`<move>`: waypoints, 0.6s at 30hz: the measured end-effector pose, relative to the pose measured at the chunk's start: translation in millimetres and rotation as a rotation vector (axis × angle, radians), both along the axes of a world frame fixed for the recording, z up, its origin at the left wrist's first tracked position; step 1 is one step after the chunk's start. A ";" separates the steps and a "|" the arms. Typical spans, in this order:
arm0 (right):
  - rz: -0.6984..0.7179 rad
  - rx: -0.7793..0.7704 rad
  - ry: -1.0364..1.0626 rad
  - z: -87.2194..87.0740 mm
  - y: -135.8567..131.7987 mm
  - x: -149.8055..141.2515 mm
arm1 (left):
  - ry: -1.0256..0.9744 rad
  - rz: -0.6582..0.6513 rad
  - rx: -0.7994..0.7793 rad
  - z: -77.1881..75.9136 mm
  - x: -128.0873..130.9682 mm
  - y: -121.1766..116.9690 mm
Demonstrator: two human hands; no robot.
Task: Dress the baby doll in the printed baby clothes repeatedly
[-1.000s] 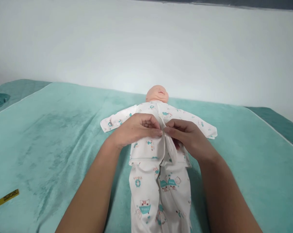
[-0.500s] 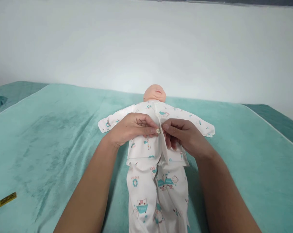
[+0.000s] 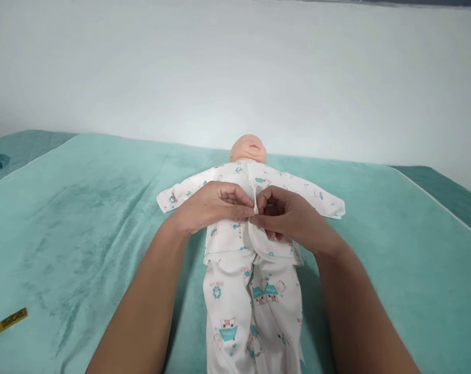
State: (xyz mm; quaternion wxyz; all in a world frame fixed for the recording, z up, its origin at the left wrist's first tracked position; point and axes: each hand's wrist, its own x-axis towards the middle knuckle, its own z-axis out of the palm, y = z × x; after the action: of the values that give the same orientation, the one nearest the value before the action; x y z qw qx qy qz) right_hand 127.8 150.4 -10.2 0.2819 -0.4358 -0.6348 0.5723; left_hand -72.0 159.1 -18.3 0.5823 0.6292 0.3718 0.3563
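Pinched white shirt [image 3: 227, 239] (printed), velvety sheet [image 3: 83, 223]

The shirt [image 3: 224, 240] and trousers [image 3: 254, 317] are white, scattered with teal and reddish cartoon prints; the doll's head [image 3: 248, 148] peach-pink; the blanket [image 3: 83, 234] teal, white-edged; the strip [image 3: 6, 324] yellow with black marks.

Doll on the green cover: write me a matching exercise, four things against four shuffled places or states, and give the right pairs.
1. doll's head
2. yellow strip
3. patterned shirt
4. patterned trousers

A. cut off by the picture's bottom edge
B. pinched at its front by the left hand and right hand
C. closest of the four to the wall
D. cut off by the picture's left edge

Pairs: 1-C, 2-D, 3-B, 4-A
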 end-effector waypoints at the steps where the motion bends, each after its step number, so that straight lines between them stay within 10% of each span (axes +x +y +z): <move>1: 0.000 -0.001 -0.005 -0.4 -0.1 -0.5 | 0.026 0.006 0.008 1.3 0.4 -1.1; 18: 0.020 -0.008 0.001 -1.5 0.9 0.2 | -0.037 0.076 0.012 0.5 8.3 -4.4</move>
State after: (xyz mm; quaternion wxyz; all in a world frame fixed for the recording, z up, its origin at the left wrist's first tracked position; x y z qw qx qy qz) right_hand 128.0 151.3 -11.7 0.2749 -0.4305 -0.6367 0.5777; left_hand -63.7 154.7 -17.8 0.5713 0.6114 0.3822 0.3921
